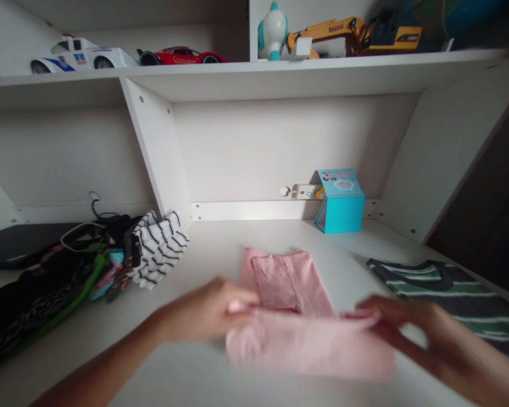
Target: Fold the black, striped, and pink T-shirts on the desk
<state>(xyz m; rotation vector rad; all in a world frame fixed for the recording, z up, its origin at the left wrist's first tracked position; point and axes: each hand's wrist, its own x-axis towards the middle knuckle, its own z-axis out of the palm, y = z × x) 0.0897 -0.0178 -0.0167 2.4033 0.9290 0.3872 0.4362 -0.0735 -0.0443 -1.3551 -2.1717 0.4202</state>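
Observation:
A pink garment (309, 345), partly folded, lies on the white desk in front of me. Its far part rests flat, while the near part is raised in a blurred fold between my hands. My left hand (214, 311) pinches the fold at its left end, fingers closed on the cloth. At the right end, my right hand (411, 328) grips the same edge between thumb and fingers. Off to the right is a folded green and dark striped shirt (453, 294), apart from the pink cloth.
At left lies a heap of dark clothes (46, 294) with a black-and-white striped cloth (159, 249) on its right side. A blue desk calendar (343, 212) stands at the back by a wall socket (307, 192). Above, toy vehicles such as a red car (180, 55) sit on the shelf (220, 69).

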